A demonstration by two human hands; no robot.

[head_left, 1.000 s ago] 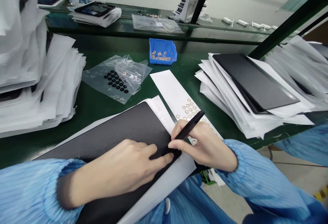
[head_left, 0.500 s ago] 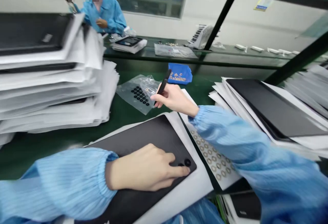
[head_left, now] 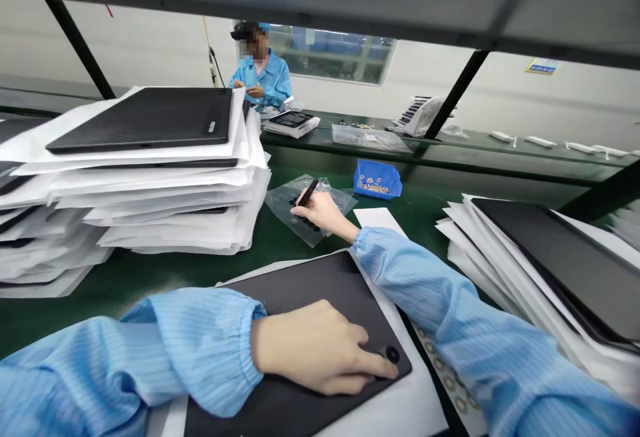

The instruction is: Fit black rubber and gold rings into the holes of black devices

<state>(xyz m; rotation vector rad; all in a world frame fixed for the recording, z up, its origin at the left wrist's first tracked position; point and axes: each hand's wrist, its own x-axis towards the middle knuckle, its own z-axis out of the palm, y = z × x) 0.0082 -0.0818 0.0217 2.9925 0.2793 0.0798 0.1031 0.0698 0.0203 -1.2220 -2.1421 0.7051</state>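
While the left hand (head_left: 320, 350) lay curved on the black tablet (head_left: 295, 297) and held nothing that showed, its fingertips (head_left: 383, 371) sat just beside a black ring (head_left: 393, 355) near the tablet's far right corner. Only that one ring showed, where two had shown a moment earlier. The right hand (head_left: 320, 213) was no longer at the tablet's edge, as it had been a second before. It now hung beyond the tablet, above a clear plastic bag of black rings (head_left: 283, 207), its thumb and fingers closed on a black stylus (head_left: 307, 192) that tilted up and away. A blue bin of copper-coloured rings (head_left: 377, 179) stood farther beyond the tablet. Stacks of paper-wrapped tablets (head_left: 150, 223) lay left of it on the green worktop (head_left: 120, 297).
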